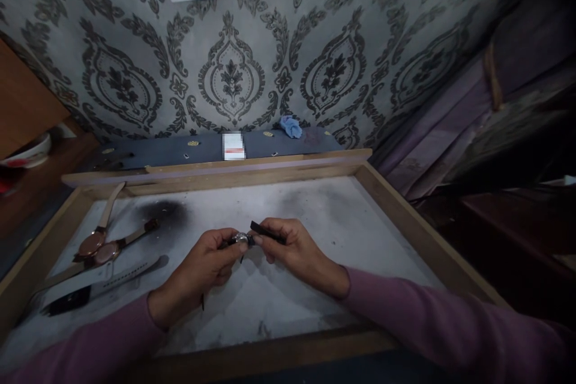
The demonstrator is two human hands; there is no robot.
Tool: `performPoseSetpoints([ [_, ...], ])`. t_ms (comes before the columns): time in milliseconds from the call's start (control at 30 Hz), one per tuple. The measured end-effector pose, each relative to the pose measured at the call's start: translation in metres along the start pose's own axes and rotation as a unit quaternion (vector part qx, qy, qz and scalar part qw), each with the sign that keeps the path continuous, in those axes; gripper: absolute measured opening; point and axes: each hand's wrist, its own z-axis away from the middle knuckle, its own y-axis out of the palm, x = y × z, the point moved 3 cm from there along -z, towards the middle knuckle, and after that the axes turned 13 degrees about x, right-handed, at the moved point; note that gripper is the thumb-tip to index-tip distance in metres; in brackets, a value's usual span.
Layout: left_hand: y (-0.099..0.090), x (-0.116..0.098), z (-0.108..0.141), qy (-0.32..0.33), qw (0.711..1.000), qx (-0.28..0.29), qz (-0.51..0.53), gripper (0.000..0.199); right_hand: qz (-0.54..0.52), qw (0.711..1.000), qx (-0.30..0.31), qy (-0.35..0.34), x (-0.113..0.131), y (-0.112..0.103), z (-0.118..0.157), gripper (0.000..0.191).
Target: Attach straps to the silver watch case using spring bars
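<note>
Near the middle of a wood-framed tray (391,204), my left hand (216,258) pinches a small round silver watch (242,239) with a dark strap. A thin dark end hangs below that hand. My right hand (292,246) is closed around a flat black strip (265,231), its fingertips at the right side of the watch case. The two hands nearly touch. Whether the black strip is joined to the watch cannot be made out.
Rose-gold watches (92,243) with pale and dark straps lie at the tray's left, beside a white strap (135,273) and a black bristly piece (69,302). Behind the tray are a small white box (234,146) and a crumpled blue cloth (291,126). A bowl (31,153) stands far left.
</note>
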Motion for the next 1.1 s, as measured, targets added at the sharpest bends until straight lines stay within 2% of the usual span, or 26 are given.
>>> performPoseSetpoints([
  [267, 0.002, 0.003, -0.001, 0.007, 0.999, 0.01, 0.034, 0.033, -0.023, 0.999, -0.011, 0.021, -0.002, 0.0, -0.002, 0.018],
  [700, 0.001, 0.004, -0.004, 0.028, 0.997, 0.003, -0.07, 0.031, -0.035, 0.999, -0.005, 0.003, -0.003, 0.001, -0.002, 0.021],
  [1100, 0.009, 0.003, -0.003, 0.075, 0.997, -0.026, -0.001, 0.034, -0.025, 1.0, -0.003, -0.013, -0.003, 0.004, -0.002, 0.025],
])
